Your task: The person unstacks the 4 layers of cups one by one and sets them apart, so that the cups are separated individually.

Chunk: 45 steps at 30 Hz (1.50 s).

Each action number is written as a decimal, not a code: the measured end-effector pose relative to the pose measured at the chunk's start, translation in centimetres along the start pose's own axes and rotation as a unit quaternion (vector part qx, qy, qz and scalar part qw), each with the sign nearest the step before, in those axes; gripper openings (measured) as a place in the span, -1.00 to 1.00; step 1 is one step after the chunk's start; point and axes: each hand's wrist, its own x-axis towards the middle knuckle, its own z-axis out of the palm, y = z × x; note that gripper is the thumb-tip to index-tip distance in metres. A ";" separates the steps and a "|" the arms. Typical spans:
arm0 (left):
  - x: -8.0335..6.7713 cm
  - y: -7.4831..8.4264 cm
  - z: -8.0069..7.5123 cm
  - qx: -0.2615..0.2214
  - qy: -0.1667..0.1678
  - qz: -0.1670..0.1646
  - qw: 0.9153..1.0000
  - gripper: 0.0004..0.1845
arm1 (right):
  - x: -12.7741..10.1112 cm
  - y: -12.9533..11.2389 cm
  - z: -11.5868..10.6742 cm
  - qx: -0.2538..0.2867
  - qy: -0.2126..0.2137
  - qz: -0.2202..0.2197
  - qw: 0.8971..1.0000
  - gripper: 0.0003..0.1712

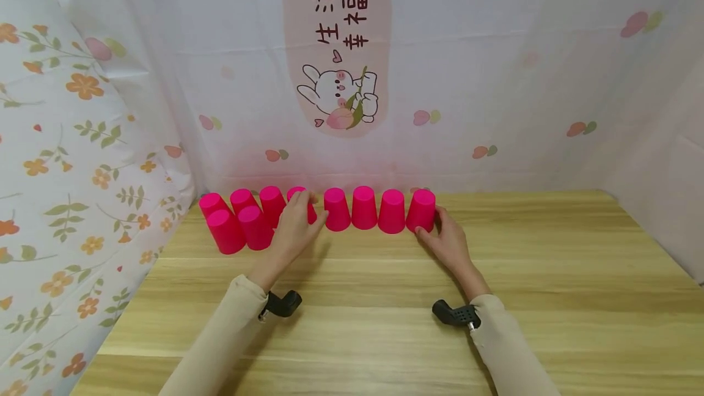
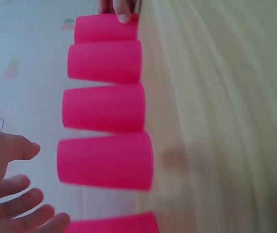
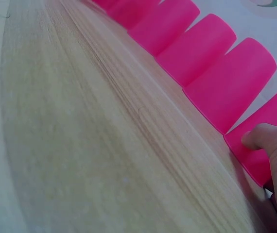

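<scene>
Right hand (image 1: 450, 243) clamps the rightmost bright-pink, tapered, plastic-looking cup (image 1: 421, 209) — too hard a leftward push could topple the matching adjoining cup (image 1: 392, 212); left hand (image 1: 294, 228), fingers apart, holds nothing

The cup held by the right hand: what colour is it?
The cup is bright pink, clearest in the head view.

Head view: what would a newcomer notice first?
Bright pink cups stand upside down, most in a row along the far side of the table. The right hand grips the rightmost cup; the open left hand is close to cups further left. Behind, a rabbit drawing decorates the pale cloth, above the row.
</scene>
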 end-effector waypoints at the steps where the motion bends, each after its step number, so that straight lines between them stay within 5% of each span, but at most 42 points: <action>1: 0.4 0.2 0.3 -0.005 0.000 0.003 1.000 -0.63 | 0.1 0.0 0.0 0.002 0.001 0.000 1.000 -0.27; 5: 1.7 0.7 1.6 -0.021 -0.003 0.004 1.000 -0.51 | 0.1 0.0 -0.1 0.003 0.004 -0.002 1.000 -0.27; 13: 2.7 0.5 3.3 -0.022 -0.024 -0.048 0.998 -0.43 | 0.1 0.0 -0.1 0.002 0.007 -0.005 1.000 -0.27; 24: 3.2 0.4 3.9 -0.023 -0.063 -0.110 0.992 -0.46 | 0.2 0.0 0.1 0.006 0.008 -0.005 1.000 -0.28; 36: 3.0 0.6 3.6 -0.007 -0.058 -0.090 0.994 -0.47 | 0.1 -0.1 0.1 0.003 0.006 0.000 1.000 -0.27; 45: 2.8 1.7 1.8 -0.012 -0.039 -0.052 0.998 -0.45 | 0.1 -0.1 0.0 -0.008 0.009 -0.003 1.000 -0.28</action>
